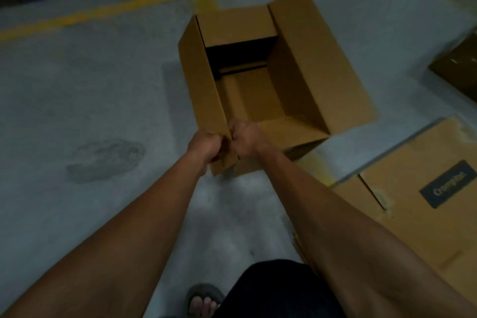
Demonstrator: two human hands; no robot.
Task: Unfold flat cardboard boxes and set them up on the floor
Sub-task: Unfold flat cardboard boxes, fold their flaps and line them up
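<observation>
The opened cardboard box (260, 80) stands on the grey floor (90, 100), flaps up, holding nothing I can see. Left hand (204, 143) and right hand (245, 138) each clamp their grip on its near corner flap.

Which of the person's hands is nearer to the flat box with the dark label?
Right. The right hand grips the open box's near corner on the side facing the labelled flat box; the left hand grips just beyond it.

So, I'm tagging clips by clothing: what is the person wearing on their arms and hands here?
Nothing shows on either arm: both forearms are bare, with no sleeves, gloves, watch or rings visible on the left hand or the right hand. Lower down, dark clothing and an open-toed sandal appear.
</observation>
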